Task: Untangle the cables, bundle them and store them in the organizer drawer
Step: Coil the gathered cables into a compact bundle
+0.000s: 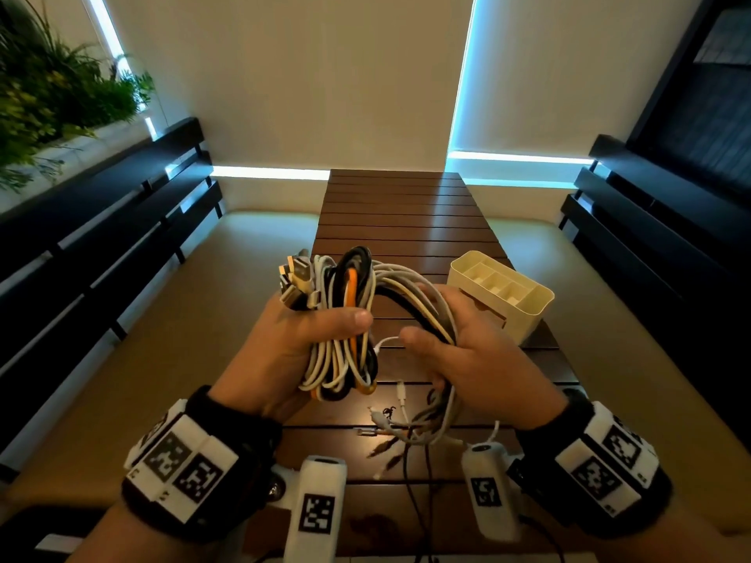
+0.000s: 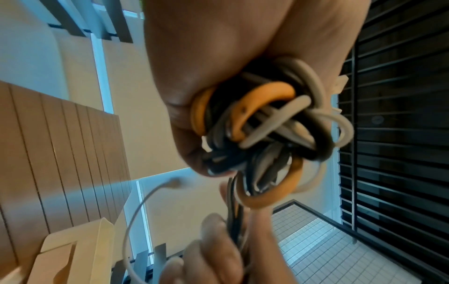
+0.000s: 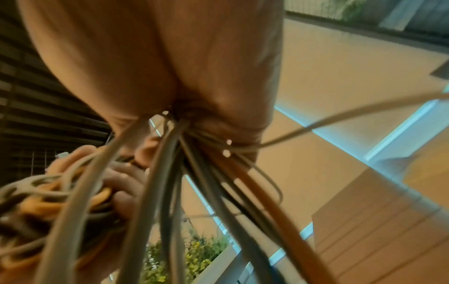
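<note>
A coiled bundle of white, black and orange cables [image 1: 345,319] is held above the wooden table. My left hand [image 1: 309,331] grips the coil around its middle, thumb across the front, with metal plugs [image 1: 294,278] sticking out above the fist. The same loops [image 2: 267,130] fill the left wrist view. My right hand [image 1: 451,339] holds the strands that arc over from the coil, and their loose ends [image 1: 406,428] hang down to the table. Those strands [image 3: 184,182] fan out below the right palm. A cream organizer box [image 1: 502,294] with compartments stands just behind the right hand.
The slatted brown table [image 1: 398,209] runs away from me, with cushioned beige benches [image 1: 170,339] on both sides and dark slatted backrests [image 1: 101,221] beyond. A thin black cable [image 1: 414,493] trails off the near table edge. Plants [image 1: 48,87] stand at the far left.
</note>
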Demonstrator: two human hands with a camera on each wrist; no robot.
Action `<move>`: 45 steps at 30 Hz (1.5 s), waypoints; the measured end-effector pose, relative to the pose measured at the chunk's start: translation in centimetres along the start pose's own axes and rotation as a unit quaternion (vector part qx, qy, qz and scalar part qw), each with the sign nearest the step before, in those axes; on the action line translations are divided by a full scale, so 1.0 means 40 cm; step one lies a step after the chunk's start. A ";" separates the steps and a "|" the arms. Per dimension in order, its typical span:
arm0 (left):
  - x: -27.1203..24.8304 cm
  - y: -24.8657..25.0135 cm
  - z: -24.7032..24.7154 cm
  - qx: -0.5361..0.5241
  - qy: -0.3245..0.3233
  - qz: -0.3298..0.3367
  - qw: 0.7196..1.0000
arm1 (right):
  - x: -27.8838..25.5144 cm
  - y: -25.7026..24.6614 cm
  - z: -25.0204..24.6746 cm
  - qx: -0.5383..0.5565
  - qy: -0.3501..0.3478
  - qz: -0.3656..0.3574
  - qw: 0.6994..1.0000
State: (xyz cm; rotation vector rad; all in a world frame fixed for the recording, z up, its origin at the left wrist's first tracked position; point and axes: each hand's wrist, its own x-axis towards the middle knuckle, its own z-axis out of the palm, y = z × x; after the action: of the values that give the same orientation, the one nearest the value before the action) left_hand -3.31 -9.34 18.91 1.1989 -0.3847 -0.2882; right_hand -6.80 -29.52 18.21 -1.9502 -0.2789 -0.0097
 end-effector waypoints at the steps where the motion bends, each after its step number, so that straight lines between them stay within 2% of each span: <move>1: 0.002 -0.002 0.006 -0.004 0.008 0.006 1.000 | -0.001 -0.002 0.008 0.028 0.008 -0.001 1.000; 5: 0.007 -0.013 0.026 -0.003 0.030 0.023 0.999 | -0.003 -0.020 0.023 0.134 0.007 0.024 0.991; 8: 0.005 -0.025 0.041 0.000 0.030 0.020 0.999 | -0.006 -0.041 0.026 0.144 0.061 0.027 0.987; 12: -0.007 -0.038 0.075 -0.045 0.007 0.003 0.999 | -0.004 -0.054 0.034 0.103 0.135 -0.011 0.985; 17: -0.006 -0.052 0.099 -0.089 -0.002 -0.006 0.996 | -0.005 -0.053 0.032 0.027 0.152 -0.021 0.988; 21: 0.004 -0.057 0.111 -0.080 -0.007 -0.006 0.997 | -0.002 -0.050 0.031 0.037 0.151 -0.010 0.988; 30: 0.026 -0.065 0.116 -0.046 -0.029 0.000 0.999 | 0.009 -0.050 0.032 0.094 0.129 0.042 0.986; 35: 0.053 -0.039 0.114 -0.019 -0.057 0.020 0.998 | 0.020 -0.093 0.006 0.117 0.085 0.091 0.985; 45: 0.070 -0.048 0.113 0.056 0.012 0.052 0.997 | 0.063 -0.054 0.013 0.109 -0.024 0.066 0.992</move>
State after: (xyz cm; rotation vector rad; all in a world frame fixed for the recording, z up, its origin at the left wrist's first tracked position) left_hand -2.79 -14.96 18.91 1.2872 -0.4456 -0.1641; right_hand -4.82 -27.77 20.31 -1.7496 -0.1744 0.1476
